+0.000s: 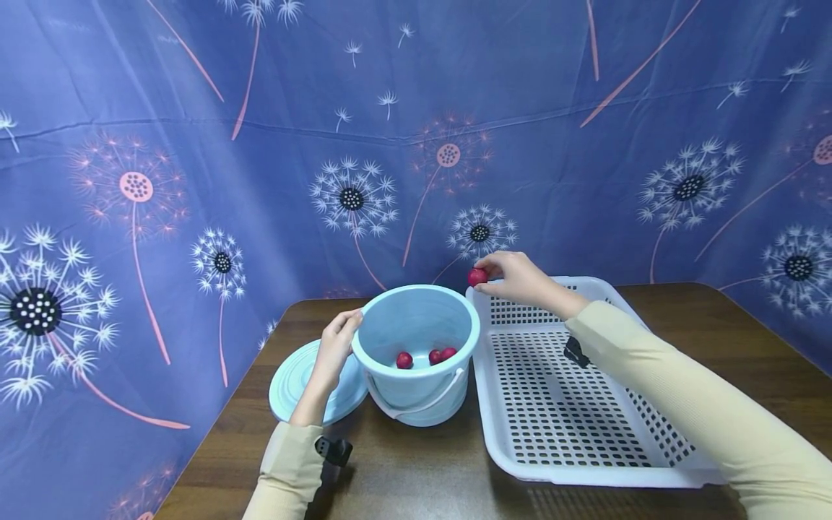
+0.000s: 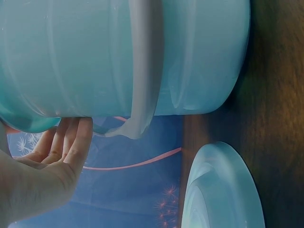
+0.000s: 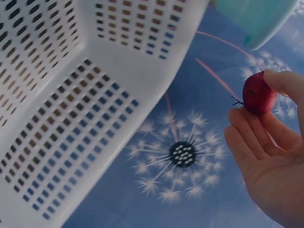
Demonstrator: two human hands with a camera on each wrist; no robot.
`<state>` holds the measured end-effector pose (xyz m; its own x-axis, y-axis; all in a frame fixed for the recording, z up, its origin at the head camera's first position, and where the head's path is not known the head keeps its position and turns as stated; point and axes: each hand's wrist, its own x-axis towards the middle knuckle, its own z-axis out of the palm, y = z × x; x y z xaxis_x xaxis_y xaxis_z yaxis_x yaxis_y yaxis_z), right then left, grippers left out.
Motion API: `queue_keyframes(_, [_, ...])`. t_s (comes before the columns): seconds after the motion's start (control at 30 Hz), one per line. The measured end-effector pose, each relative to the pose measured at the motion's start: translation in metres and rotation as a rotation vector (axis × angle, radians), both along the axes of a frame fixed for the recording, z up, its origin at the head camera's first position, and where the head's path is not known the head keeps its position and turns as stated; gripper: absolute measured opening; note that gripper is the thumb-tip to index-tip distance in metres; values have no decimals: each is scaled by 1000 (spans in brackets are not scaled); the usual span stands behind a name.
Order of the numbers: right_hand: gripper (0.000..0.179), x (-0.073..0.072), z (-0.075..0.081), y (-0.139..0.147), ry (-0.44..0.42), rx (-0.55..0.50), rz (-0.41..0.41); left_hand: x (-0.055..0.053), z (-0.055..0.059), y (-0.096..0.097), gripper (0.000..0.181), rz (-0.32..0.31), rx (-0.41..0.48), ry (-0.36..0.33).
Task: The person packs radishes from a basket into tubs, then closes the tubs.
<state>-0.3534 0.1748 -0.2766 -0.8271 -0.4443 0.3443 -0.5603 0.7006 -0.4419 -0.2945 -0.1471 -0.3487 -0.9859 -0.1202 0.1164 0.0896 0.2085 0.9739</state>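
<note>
My left hand (image 1: pixel 336 344) holds the left rim of a light-blue bucket (image 1: pixel 416 399); in the left wrist view its fingers (image 2: pixel 80 142) lie against the outer wall below the rim. Three red radishes (image 1: pixel 404 360) lie on the bucket's floor. Between thumb and fingertips, my right hand (image 1: pixel 513 278) pinches another radish (image 3: pixel 259 93), a thin dark stalk sticking out of it. This radish is raised at the far left corner of a white perforated basket (image 1: pixel 487 404), just right of the bucket.
A round light-blue lid (image 1: pixel 292 383) lies on the brown wooden table (image 1: pixel 416 469), left of the bucket. The bucket's pale handle (image 1: pixel 422 408) hangs down at the front. Behind the table hangs a blue dandelion-print cloth (image 1: pixel 552 166).
</note>
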Motion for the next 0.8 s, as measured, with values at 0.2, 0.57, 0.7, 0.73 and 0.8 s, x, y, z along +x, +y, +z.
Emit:
queue_keyframes(0.2, [42,6,6,-15,17,0,42,1,1,0,38,-4,7,2])
queue_keyframes(0.57, [39,12,5,-48,47,20,130,2,1,0,40,-7,8,-5])
queue_keyframes(0.7, [37,13,3,-58,42,11,183,1,1,0,40,-3,11,-4])
queue_keyframes(0.73, [37,13,3,-60,38,11,191,1,1,0,40,-2,11,-4])
queue_keyframes(0.8, [37,12,1,-64,29,11,205,0,0,1,40,2,12,1])
